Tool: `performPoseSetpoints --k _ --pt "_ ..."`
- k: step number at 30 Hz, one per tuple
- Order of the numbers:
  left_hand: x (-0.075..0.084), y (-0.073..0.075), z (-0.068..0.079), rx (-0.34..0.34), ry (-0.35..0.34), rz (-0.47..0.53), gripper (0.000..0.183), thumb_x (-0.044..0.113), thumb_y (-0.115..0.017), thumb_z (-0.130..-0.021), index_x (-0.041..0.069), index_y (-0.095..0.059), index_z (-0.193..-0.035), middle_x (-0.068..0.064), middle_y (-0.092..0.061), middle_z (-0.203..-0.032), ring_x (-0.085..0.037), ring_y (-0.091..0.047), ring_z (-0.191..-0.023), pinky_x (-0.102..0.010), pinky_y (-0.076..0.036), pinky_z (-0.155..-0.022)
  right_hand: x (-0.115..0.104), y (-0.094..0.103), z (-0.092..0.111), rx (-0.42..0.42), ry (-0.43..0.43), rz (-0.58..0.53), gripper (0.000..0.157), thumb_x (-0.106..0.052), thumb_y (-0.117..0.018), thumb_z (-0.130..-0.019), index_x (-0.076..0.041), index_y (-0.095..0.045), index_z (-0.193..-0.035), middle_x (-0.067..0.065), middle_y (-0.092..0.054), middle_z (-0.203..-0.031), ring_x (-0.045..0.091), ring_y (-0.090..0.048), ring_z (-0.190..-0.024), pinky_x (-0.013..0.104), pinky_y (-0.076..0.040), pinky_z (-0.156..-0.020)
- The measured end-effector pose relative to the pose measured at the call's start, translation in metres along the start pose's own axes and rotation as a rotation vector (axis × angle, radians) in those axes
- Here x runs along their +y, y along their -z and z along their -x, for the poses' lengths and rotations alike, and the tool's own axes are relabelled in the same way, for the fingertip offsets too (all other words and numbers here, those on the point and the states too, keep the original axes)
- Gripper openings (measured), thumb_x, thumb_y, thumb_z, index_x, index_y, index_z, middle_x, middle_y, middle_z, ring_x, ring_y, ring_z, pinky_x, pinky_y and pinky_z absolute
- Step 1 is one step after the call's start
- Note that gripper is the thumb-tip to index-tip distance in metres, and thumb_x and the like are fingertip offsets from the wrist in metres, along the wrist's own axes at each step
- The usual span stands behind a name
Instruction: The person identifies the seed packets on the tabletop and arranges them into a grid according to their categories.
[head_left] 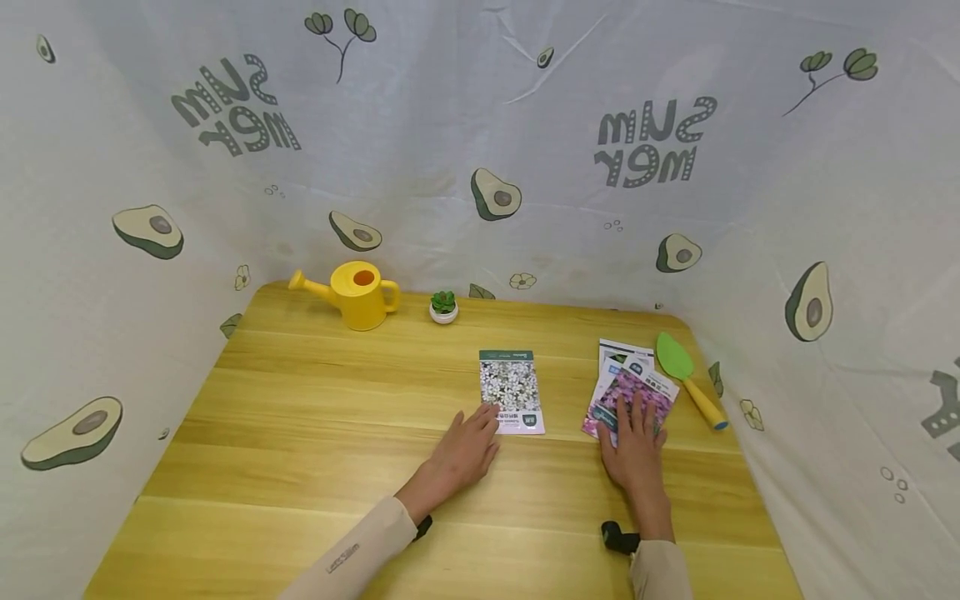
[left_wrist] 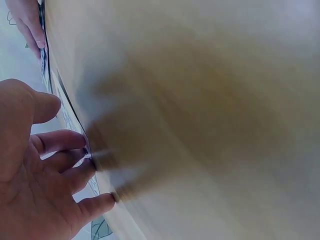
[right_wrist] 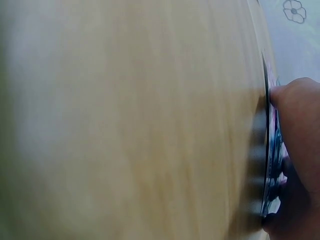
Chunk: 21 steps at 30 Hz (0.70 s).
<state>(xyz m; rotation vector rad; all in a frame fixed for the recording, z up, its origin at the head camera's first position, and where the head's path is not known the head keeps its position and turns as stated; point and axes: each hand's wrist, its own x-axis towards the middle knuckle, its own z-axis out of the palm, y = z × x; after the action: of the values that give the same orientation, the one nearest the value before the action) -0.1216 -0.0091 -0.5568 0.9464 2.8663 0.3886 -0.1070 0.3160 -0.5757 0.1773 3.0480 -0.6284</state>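
A seed packet (head_left: pixel 512 383) with white flowers lies flat on the table in the middle. The fingertips of my left hand (head_left: pixel 463 450) touch its near left corner, the fingers loosely bent. In the left wrist view that hand (left_wrist: pixel 47 185) shows its palm, fingertips down at the packet edge (left_wrist: pixel 70 112). To the right, my right hand (head_left: pixel 637 446) rests with spread fingers on a pink-flowered seed packet (head_left: pixel 658 385), which tops an overlapping pile. In the right wrist view, the thumb of the right hand (right_wrist: pixel 302 135) presses near the edge of the pile.
A yellow watering can (head_left: pixel 363 300) and a small potted succulent (head_left: pixel 443 308) stand along the back edge of the wooden table (head_left: pixel 315 467). Beside the pile lies a green toy trowel (head_left: pixel 675 357) with a yellow handle. A printed cloth (head_left: pixel 420 150) hangs around the table.
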Motion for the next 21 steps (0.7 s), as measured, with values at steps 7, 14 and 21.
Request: performPoseSetpoints --k 7,14,21 --pt "-0.009 0.0 0.015 0.019 -0.014 0.051 0.03 0.021 -0.061 -0.111 0.004 -0.062 -0.136 -0.012 -0.048 -0.167 -0.028 -0.043 -0.156 -0.057 -0.042 -0.122 0.001 0.0 0.0 -0.027 -0.005 0.01 0.076 -0.04 -0.042 -0.116 0.004 -0.013 -0.171 0.032 0.005 -0.176 0.055 0.014 -0.161 0.086 0.004 -0.119" --pt "-0.016 0.0 0.024 0.048 -0.041 0.106 0.022 0.017 -0.062 -0.11 0.003 -0.062 -0.127 -0.017 -0.049 -0.165 -0.033 -0.045 -0.155 -0.058 -0.042 -0.121 0.0 0.002 -0.001 -0.02 -0.01 0.012 0.076 -0.039 -0.044 -0.115 0.004 -0.015 -0.17 0.033 0.003 -0.176 0.055 0.013 -0.161 0.086 0.003 -0.118" --pt "-0.016 0.003 0.032 0.072 -0.058 0.135 0.018 0.014 -0.063 -0.109 0.002 -0.061 -0.122 -0.02 -0.05 -0.163 -0.036 -0.046 -0.154 -0.061 -0.044 -0.12 0.0 0.002 -0.001 -0.026 -0.012 0.018 0.076 -0.039 -0.045 -0.115 0.005 -0.014 -0.17 0.033 0.004 -0.176 0.054 0.014 -0.161 0.086 0.004 -0.118"
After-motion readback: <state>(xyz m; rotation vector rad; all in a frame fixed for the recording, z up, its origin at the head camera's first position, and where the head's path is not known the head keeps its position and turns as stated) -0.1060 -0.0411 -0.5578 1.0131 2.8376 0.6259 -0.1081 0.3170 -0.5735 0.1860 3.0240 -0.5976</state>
